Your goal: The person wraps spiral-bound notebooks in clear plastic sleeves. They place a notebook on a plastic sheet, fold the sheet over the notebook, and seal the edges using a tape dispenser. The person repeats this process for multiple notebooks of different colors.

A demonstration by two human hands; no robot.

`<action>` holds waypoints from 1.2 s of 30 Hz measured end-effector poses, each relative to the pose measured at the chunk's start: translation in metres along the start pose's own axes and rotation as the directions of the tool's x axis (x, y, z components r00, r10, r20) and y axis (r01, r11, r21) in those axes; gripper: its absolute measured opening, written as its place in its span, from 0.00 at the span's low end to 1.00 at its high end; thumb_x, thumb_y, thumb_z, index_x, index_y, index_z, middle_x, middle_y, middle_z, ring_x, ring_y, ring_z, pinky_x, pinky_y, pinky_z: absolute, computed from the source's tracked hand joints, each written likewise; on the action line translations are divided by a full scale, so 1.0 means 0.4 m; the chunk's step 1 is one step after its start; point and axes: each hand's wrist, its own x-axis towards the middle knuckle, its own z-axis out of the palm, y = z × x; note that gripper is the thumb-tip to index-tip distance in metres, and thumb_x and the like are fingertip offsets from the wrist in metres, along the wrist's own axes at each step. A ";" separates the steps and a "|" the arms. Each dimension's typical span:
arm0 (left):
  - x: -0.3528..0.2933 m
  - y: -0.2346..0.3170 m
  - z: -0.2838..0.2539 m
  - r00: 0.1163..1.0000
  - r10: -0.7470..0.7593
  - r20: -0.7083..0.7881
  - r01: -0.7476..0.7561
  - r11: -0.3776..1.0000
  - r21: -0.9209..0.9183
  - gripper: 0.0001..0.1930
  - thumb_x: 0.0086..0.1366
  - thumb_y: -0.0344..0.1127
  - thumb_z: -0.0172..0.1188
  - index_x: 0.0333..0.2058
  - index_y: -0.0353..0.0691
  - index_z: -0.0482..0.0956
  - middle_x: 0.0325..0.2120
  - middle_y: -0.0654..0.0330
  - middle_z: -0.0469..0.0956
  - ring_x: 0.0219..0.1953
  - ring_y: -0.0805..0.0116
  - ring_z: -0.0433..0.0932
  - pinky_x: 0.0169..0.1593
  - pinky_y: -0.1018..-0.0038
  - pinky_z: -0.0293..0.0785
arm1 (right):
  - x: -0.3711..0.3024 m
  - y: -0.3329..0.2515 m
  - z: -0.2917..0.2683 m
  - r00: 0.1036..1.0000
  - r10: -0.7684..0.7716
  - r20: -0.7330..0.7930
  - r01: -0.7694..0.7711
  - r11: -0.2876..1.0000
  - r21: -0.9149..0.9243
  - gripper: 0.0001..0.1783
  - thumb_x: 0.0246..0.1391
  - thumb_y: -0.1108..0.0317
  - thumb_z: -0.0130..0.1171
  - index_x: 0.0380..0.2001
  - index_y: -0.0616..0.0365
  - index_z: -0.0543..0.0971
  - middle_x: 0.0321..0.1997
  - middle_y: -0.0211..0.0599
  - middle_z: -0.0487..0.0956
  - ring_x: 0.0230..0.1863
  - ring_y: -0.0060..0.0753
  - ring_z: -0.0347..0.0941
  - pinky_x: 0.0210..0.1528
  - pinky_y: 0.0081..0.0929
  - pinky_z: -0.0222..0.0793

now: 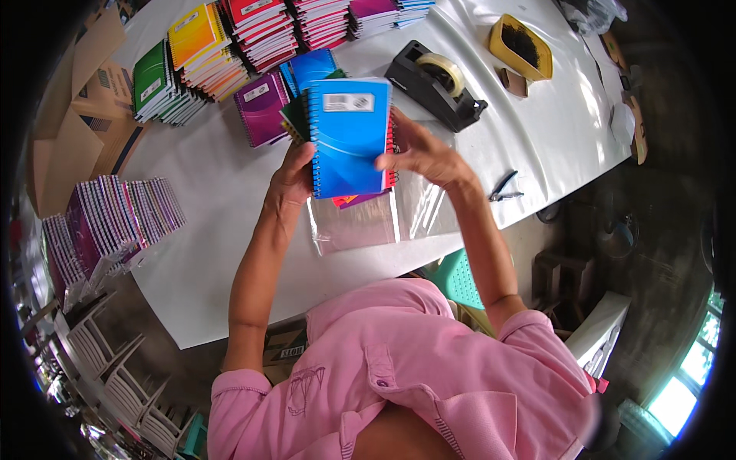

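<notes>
Both my hands grip a small bundle of spiral notebooks, held up over the table. On top is a blue spiral notebook (349, 146) with a white label, and red and green edges stick out behind it. My left hand (296, 170) is closed on the bundle's left side, by the coil. On the right side my right hand (423, 153) grips it, thumb on the blue cover, other fingers partly hidden behind. Below lies a transparent plastic bag (354, 226), with a purple and orange corner showing near its upper edge. A purple notebook (262, 107) lies just beyond my left hand.
Stacks of green notebooks (153, 84), yellow notebooks (201, 46) and red notebooks (261, 31) line the far side. A black tape dispenser (433, 84), yellow tub (521, 47) and nippers (504, 188) are at right. Left are cardboard boxes (100, 115) and packed purple notebooks (115, 222).
</notes>
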 end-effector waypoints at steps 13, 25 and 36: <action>-0.045 -0.165 -0.014 0.966 0.223 0.131 -0.225 0.474 0.851 0.63 0.40 0.31 0.75 0.70 0.47 0.38 0.63 0.50 0.60 0.63 0.59 0.63 0.65 0.65 0.59 | -0.135 0.328 0.016 0.943 -0.238 -0.230 0.250 0.968 0.023 0.58 0.31 0.72 0.78 0.67 0.52 0.55 0.65 0.40 0.62 0.67 0.37 0.56 0.69 0.37 0.51; -0.034 -0.276 -0.045 0.974 0.206 0.091 -0.221 0.796 0.563 0.59 0.45 0.26 0.69 0.70 0.42 0.35 0.66 0.54 0.53 0.68 0.63 0.52 0.69 0.68 0.45 | -0.142 0.347 -0.034 0.922 -0.333 -0.196 0.260 0.909 -0.325 0.58 0.28 0.62 0.81 0.62 0.56 0.56 0.58 0.42 0.66 0.63 0.39 0.60 0.64 0.36 0.56; -0.078 -0.269 0.025 0.981 0.173 -0.088 -0.057 0.690 0.721 0.50 0.54 0.14 0.56 0.70 0.48 0.39 0.65 0.52 0.58 0.62 0.63 0.64 0.60 0.73 0.66 | -0.150 0.341 -0.043 0.925 -0.338 -0.172 0.224 0.854 -0.470 0.58 0.26 0.58 0.82 0.58 0.59 0.56 0.55 0.45 0.64 0.57 0.44 0.63 0.60 0.39 0.59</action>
